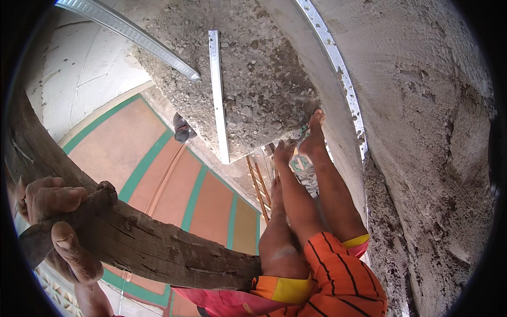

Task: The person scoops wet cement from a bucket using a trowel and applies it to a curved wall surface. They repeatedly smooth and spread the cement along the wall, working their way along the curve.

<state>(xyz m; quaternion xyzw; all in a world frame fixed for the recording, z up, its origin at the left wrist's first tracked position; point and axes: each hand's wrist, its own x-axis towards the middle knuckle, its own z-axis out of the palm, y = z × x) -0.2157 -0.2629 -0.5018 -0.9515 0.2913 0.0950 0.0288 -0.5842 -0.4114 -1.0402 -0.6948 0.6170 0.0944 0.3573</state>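
At the left, my left hand [58,222] is closed round a short, dark, rough wooden piece [97,203]. The piece lies across a weathered wooden beam [169,251], and I cannot tell whether the two are joined. The beam curves from the upper left down to the lap. My right hand does not show. Bare legs [298,203] with orange, black-striped shorts [343,277] stretch upward from the lower middle. A bare foot [317,119] reaches the edge of the rough concrete surface.
A pale metal strip [216,95] lies on the rubble-covered concrete [264,79]; another metal strip [132,39] slants at upper left. A perforated metal edge [343,79] runs along the rough plastered wall [422,132]. Below are a ladder [259,185] and what looks like a person [182,129].
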